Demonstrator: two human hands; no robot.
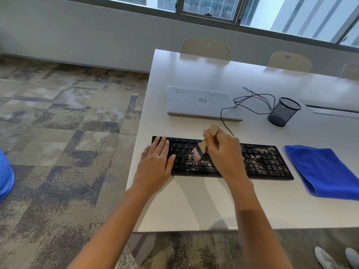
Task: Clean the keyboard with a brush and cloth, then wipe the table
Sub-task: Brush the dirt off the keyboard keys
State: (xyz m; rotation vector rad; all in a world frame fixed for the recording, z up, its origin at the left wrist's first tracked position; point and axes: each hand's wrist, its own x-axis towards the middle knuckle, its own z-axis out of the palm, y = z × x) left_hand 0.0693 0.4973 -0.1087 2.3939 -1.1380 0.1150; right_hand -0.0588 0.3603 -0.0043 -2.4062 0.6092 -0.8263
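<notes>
Left hand (157, 158): fingers lying flat on keyboard (268, 162), left end.
Right hand (223, 152): fingers gripping brush (202, 146), hiding middle keys; bristles blurring.
Cloth (326, 171): lying on surface (194, 200) right of those fingers, edge cut off.
</notes>
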